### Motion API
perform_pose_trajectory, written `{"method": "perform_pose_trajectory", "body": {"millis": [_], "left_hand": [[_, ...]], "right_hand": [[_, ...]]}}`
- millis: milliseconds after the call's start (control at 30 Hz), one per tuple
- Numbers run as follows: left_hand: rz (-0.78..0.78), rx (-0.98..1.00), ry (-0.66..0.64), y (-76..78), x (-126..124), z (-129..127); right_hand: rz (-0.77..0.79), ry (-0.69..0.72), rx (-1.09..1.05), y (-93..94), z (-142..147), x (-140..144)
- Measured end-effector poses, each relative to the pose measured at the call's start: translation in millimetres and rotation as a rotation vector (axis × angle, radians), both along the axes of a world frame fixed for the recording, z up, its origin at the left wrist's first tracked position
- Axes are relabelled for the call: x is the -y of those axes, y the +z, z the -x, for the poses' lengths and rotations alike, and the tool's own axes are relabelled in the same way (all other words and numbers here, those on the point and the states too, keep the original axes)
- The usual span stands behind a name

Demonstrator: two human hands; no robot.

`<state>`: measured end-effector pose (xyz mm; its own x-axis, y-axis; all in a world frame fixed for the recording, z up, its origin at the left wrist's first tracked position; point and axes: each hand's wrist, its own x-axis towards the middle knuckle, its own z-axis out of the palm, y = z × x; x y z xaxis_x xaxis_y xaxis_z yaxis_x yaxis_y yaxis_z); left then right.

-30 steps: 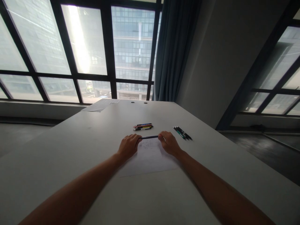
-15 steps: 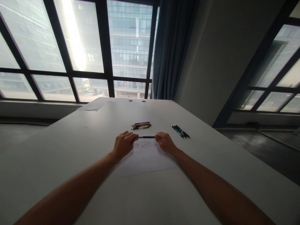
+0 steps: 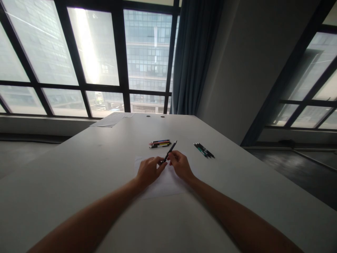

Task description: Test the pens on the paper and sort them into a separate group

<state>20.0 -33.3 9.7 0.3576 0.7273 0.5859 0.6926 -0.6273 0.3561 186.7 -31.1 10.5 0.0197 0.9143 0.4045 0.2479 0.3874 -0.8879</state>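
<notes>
1. Pinching a dark pen (image 3: 170, 151), both the right hand (image 3: 181, 165) and the left hand (image 3: 149, 170) have a narrow grip at its lower end, above the paper (image 3: 168, 184).
2. Slipping fingers could drop it onto the worktop (image 3: 86, 165).
3. It may roll into the coloured pens (image 3: 160, 143).

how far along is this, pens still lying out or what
Done: some scribbles show on the sheet of paper. In hand: both the left hand and right hand grip one dark pen over it. Left: the coloured pens and dark pens lie untouched.
</notes>
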Motion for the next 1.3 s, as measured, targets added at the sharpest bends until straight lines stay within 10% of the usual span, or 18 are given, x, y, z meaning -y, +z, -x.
{"method": "perform_pose_trajectory", "body": {"millis": [333,533,733,933,1300], "left_hand": [[0.129,-0.023,-0.058,4.8,4,-1],[0.269,0.194,-0.065,1.6,-1,-3],[0.344,0.277,-0.129,6.7,-2,-3],[0.401,0.320,-0.263,6.4,-20,14],[0.091,-0.276,-0.194,-14.2,-29,27]], "right_hand": [[-0.035,-0.112,-0.039,-4.7,-2,-3],[-0.641,-0.197,0.792,11.4,-17,2],[-0.760,0.019,1.091,23.8,-25,-4],[-0.511,0.078,0.617,17.6,-41,-13],[0.086,0.183,-0.779,34.4,-66,-26]]}}
